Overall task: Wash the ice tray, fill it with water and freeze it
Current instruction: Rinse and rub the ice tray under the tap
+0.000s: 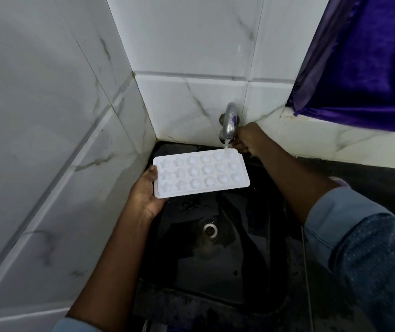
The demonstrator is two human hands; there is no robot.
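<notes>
Left hand (143,195) grips the white ice tray (201,173) by its left end, above the sink (244,255).

I read the tray as roughly level, cavities up, with its far right corner under the water stream (225,144) from the tap (230,121). Right hand (247,140) is at the tap's side, fingers curled round it just beside the spout. Drain (209,230) sits below the tray in the wet black basin. Dark tabletop (364,174) runs right of the sink. Marbled wall tiles (48,116) stand left and behind; purple curtain (371,56) hangs upper right.
</notes>
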